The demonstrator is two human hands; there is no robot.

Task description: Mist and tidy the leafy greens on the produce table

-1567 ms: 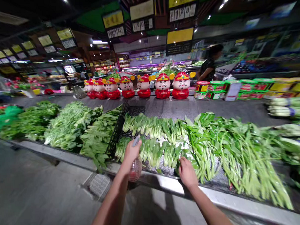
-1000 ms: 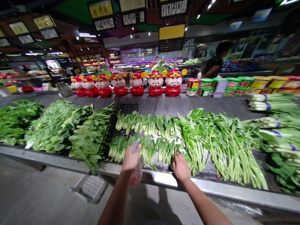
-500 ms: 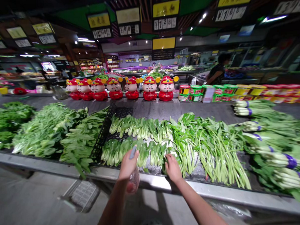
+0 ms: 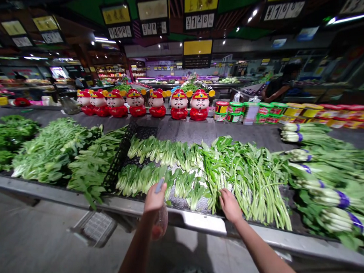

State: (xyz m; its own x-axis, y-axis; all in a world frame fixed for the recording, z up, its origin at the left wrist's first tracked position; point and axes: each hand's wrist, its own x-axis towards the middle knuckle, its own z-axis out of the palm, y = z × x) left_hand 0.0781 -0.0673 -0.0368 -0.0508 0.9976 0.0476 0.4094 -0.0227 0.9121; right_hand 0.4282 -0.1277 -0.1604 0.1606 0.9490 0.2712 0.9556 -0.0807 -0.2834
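Observation:
My left hand (image 4: 154, 197) is closed in front of the stall's edge. A grey-blue piece (image 4: 159, 185), its kind unclear, sticks up from the fist, and a clear plastic bag (image 4: 161, 223) with something reddish inside hangs below. My right hand (image 4: 230, 205) is at the front of the long-stemmed leafy greens (image 4: 258, 185), fingers loosely bent beside the stems. Nothing shows in it, though its fingertips are partly hidden. Between the hands, a small bok choy (image 4: 197, 194) lies on the perforated metal tray (image 4: 187, 203). More bok choy (image 4: 134, 181) lies in two rows behind and to the left.
A black plastic crate wall (image 4: 120, 156) separates the leafy greens (image 4: 96, 163) on the left. Purple-banded bundles (image 4: 336, 198) lie on the right. Red figurine jars (image 4: 179, 105) and stacked tubs (image 4: 235, 110) line the back. The metal stall edge (image 4: 203, 222) runs in front. A person (image 4: 280, 85) stands beyond.
My right hand has moved right, from the bok choy to the long-stemmed greens, uncovering a bok choy at the front. My left hand keeps its hold on the bag. The view has shifted slightly.

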